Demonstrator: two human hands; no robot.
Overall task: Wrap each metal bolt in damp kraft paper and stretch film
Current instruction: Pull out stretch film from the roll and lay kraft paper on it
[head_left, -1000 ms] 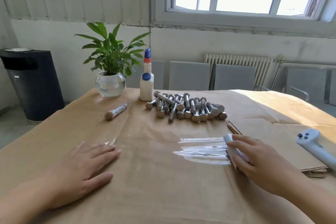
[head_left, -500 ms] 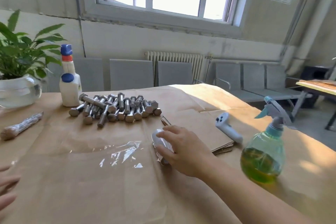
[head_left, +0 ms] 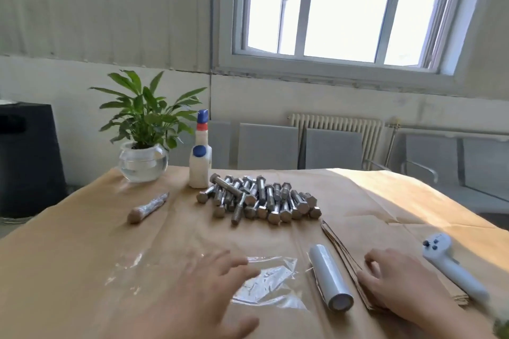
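Stretch film sheet (head_left: pixel 271 281): cut, flat on bench (head_left: pixel 82 228), now separate from roll (head_left: pixel 329 276), which right hand (head_left: pixel 396 282) released; fingers curled on kraft paper stack (head_left: pixel 345 259). Left hand (head_left: pixel 203 292) open, pressing film. Bolts (head_left: pixel 259 199) piled beyond; paper wrap next.

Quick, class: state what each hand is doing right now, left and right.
Left hand: open, fingers spread flat over the stretch film sheet.
Right hand: open, resting on the kraft paper stack, holding nothing.
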